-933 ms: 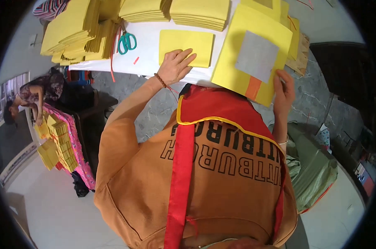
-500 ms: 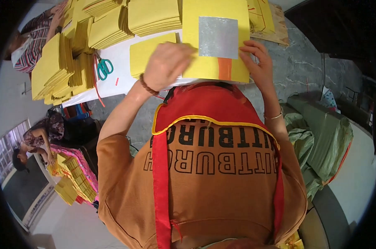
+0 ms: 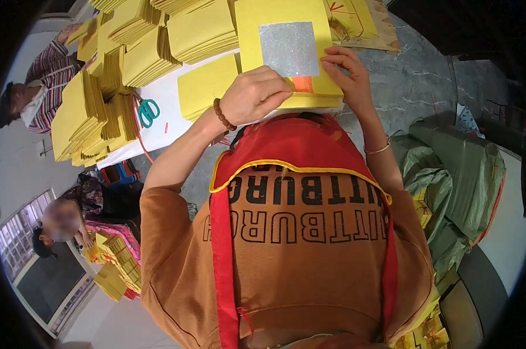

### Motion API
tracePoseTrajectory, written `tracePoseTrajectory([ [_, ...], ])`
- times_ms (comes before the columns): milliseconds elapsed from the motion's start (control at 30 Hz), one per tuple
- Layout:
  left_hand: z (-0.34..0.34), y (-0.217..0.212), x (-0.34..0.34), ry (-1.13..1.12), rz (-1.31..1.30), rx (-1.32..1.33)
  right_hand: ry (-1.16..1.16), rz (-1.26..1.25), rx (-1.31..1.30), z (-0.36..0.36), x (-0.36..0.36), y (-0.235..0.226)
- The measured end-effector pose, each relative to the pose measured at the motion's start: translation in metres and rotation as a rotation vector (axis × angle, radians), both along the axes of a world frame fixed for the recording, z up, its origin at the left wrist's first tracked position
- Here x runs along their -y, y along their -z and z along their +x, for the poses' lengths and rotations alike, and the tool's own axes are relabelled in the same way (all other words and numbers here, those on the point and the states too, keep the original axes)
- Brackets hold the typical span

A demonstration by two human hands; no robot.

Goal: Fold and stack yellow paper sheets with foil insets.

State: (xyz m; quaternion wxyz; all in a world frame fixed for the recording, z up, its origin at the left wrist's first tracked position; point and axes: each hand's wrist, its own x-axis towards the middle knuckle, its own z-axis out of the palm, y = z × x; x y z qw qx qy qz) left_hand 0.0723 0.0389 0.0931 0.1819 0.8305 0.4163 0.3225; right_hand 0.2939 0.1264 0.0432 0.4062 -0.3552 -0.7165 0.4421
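In front of me lies a yellow paper sheet (image 3: pixel 249 35) with a shiny silver square (image 3: pixel 287 49) and an orange strip (image 3: pixel 302 84) below it. My left hand (image 3: pixel 256 94), wearing a beaded bracelet, has its fingers closed at the sheet's near edge, beside the strip. That edge appears turned up over the strip's lower end. At the sheet's right edge, beside the silver square, my right hand (image 3: pixel 350 75) rests with curved fingers apart. Part of the sheet is hidden under my left hand. To the left lies another yellow paper stack (image 3: pixel 205 84).
Stacks of folded yellow paper (image 3: pixel 202 29) fill the table's far and left side. Green-handled scissors (image 3: pixel 148 112) lie on the white tabletop (image 3: pixel 169 102). One person (image 3: pixel 48 75) is at the far left, another (image 3: pixel 71 218) lower left. Green wrapped bundles (image 3: pixel 455 163) stand at right.
My left hand has moved right and down to the sheet's near edge. Less of the orange strip shows now, with a yellow band below it. My right hand stays at the right edge.
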Motion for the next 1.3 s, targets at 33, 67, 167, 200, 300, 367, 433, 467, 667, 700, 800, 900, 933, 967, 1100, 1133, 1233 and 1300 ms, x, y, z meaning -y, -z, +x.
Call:
tracePoseTrajectory([
  [33,0.000,-0.001,-0.001,-0.004,-0.064,0.042,-0.009,0.007,-0.013,0.000,-0.001,0.001],
  [67,0.000,-0.002,-0.002,-0.008,-0.128,0.084,-0.005,0.007,-0.016,0.001,-0.001,0.001],
  [167,-0.001,-0.005,-0.001,-0.030,-0.243,0.082,-0.007,-0.002,-0.019,-0.001,0.000,0.000],
  [200,-0.001,-0.005,-0.001,-0.030,-0.241,0.081,-0.007,-0.004,-0.016,-0.001,0.000,0.000],
  [300,-0.001,-0.008,-0.003,-0.051,-0.352,0.098,-0.002,-0.010,-0.011,-0.001,-0.001,0.001],
  [367,0.000,-0.010,-0.005,-0.063,-0.450,0.125,0.002,-0.016,-0.010,0.000,-0.001,0.003],
  [433,0.000,-0.012,-0.006,-0.074,-0.496,0.137,-0.060,-0.044,-0.041,0.003,-0.003,0.005],
  [467,0.000,-0.013,-0.006,-0.084,-0.545,0.150,-0.061,-0.042,-0.042,0.006,-0.003,0.004],
  [667,-0.002,-0.016,-0.009,-0.107,-0.692,0.155,-0.288,-0.066,-0.103,0.023,-0.009,0.006],
  [700,-0.003,-0.013,-0.009,-0.111,-0.690,0.155,-0.348,0.000,-0.070,0.026,-0.011,0.007],
  [800,-0.007,-0.005,-0.011,-0.134,-0.763,0.264,-0.401,0.082,0.064,0.027,-0.006,0.003],
  [900,-0.009,-0.005,-0.014,-0.130,-0.816,0.299,-0.390,0.085,0.175,0.027,-0.003,0.003],
  [933,-0.009,-0.007,-0.015,-0.114,-0.827,0.289,-0.385,0.074,0.186,0.027,-0.004,0.003],
  [967,-0.009,-0.008,-0.016,-0.098,-0.838,0.279,-0.389,0.071,0.187,0.028,-0.005,0.003],
  [1100,-0.009,-0.009,-0.018,-0.078,-0.799,0.234,-0.460,0.023,0.114,0.032,-0.010,0.006],
  [1133,-0.009,-0.010,-0.018,-0.073,-0.808,0.229,-0.469,-0.005,0.087,0.032,-0.012,0.007],
  [1233,-0.007,-0.014,-0.019,-0.052,-0.797,0.202,-0.451,-0.009,0.091,0.030,-0.011,0.007],
  [1300,-0.006,-0.015,-0.019,-0.036,-0.779,0.180,-0.447,-0.011,0.089,0.031,-0.011,0.008],
])
